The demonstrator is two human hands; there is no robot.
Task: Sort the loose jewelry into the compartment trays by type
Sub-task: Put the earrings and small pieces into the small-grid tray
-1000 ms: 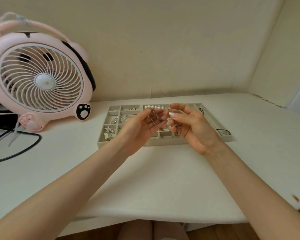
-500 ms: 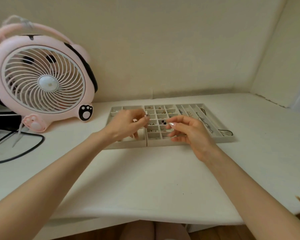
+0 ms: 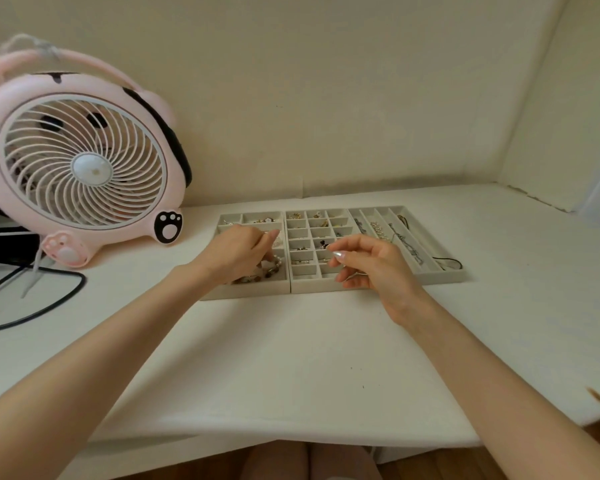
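Three grey compartment trays stand side by side at the back of the white table: a left tray (image 3: 246, 293) with wide cells, a middle tray (image 3: 312, 287) with a grid of small cells, and a right tray (image 3: 444, 273) with long slots. My left hand (image 3: 238, 252) reaches down into a front cell of the left tray, its fingers curled onto a pearl bracelet (image 3: 276, 261) that lies there above a brown beaded bracelet (image 3: 257, 277). My right hand (image 3: 368, 266) hovers over the front right of the middle tray, its fingers loosely curled and holding nothing.
Small earrings and rings lie in several grid cells. A pearl strand (image 3: 378, 230) and chains lie in the long slots, and a black cord (image 3: 449, 262) hangs over the right tray's edge. A pink fan (image 3: 80, 168) and its black cable (image 3: 49, 306) stand at the left.
Both hands held a pearl piece up above the trays. My right hand let go, and my left hand carried it left and down into the left tray.
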